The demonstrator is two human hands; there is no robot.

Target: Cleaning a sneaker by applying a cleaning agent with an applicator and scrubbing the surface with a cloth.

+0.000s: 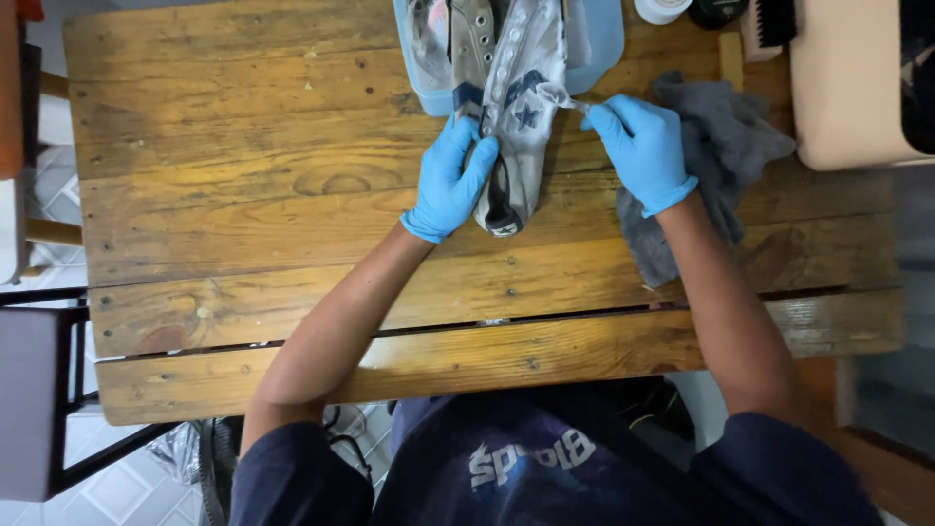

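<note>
Gripping the heel end of a grey sneaker [513, 117] with fingers curled around its side, the gloved left hand [450, 182] steadies it on the wooden table [243, 146], toe over a far blue tray [599, 44], while the right hand [641, 148] pinches its lace tip beside a grey cloth [726, 146].

Both arms bare, reaching forward, blue gloves on. Left hand [450, 180] wrapped in a curled grip, palm down. Right hand [638, 146] fingertips pinched together.

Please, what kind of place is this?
Probably a small shoe-cleaning workbench: a worn wooden table, a grey sneaker resting partly on a blue tray, a grey cloth, and both hands in blue gloves.
</note>
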